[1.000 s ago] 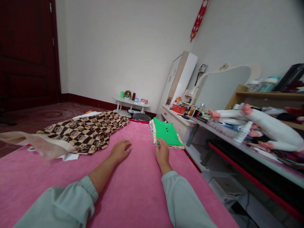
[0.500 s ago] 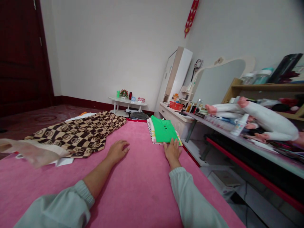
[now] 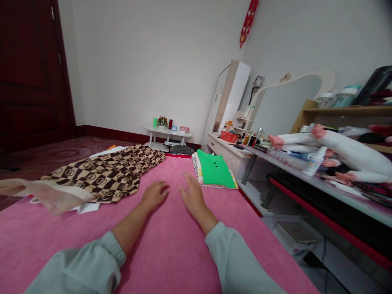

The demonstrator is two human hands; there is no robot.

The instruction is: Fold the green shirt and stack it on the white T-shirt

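Observation:
My left hand (image 3: pixel 154 195) rests over the pink bed cover (image 3: pixel 171 245), fingers loosely curved and apart, with nothing in it. To its left lies a brown-and-tan checkered garment (image 3: pixel 107 173), spread out with other clothes partly under it. My right hand (image 3: pixel 192 195) is slightly blurred, its fingers spread and holding nothing. Just beyond and right of it sits a folded green shirt (image 3: pixel 212 167) with dark buttons, on top of a small stack of folded clothes. A sheer beige cloth (image 3: pixel 50 196) lies at the left edge of the pile.
A long table (image 3: pixel 288 165) on the right holds white doll-like limbs (image 3: pixel 352 153) and a white bottle (image 3: pixel 315 161). Behind it stand a mirror (image 3: pixel 284 106) and a dresser with a red basket (image 3: pixel 229 136). A low white table (image 3: pixel 167 130) stands by the far wall.
My right hand has left the near edge of the green shirt and moved left, toward my left hand. My left hand has barely moved. The view has shifted slightly.

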